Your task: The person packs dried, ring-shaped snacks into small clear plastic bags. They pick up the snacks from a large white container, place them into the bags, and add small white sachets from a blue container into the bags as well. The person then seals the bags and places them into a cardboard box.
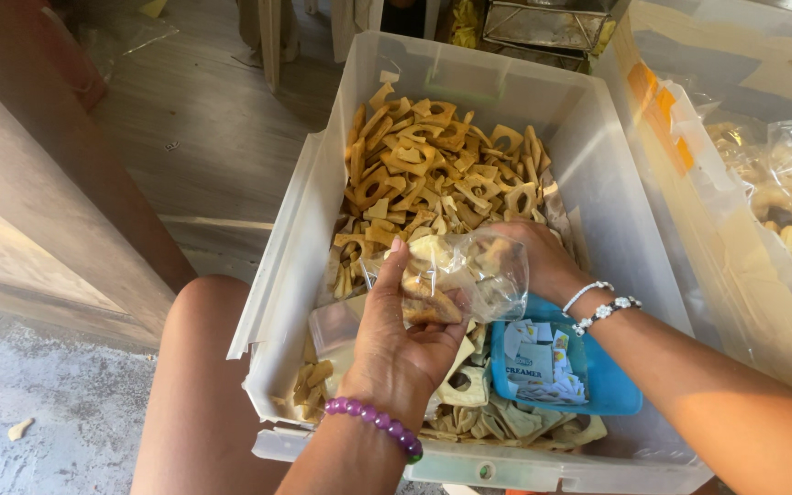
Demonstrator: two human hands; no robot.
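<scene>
Your landmark is the big clear plastic storage bin point(318, 197), heaped with tan ring-shaped fried crackers point(433, 170).

The small clear plastic bag point(460, 273), part-filled with the same crackers, hangs above the bin's middle, over the heap, held between both your hands.

Your left hand point(402, 339) comes up from the bin's near edge, fingers curled round the bag's lower near side, thumb pressed on the film. Your right hand point(543, 261) closes on the bag's far right side; you cannot see its fingertips behind the film.

Handling, as a judgement: the bag looks light, thin and slippery, with no stiffness of its own. The contents seem brittle, so squeezing the belly would likely snap them. Better hold at the gathered film near the mouth, with a palm under the bottom.

A shallow blue plastic tray of small paper sachets point(598, 390) sits in the bin's near right corner.
</scene>
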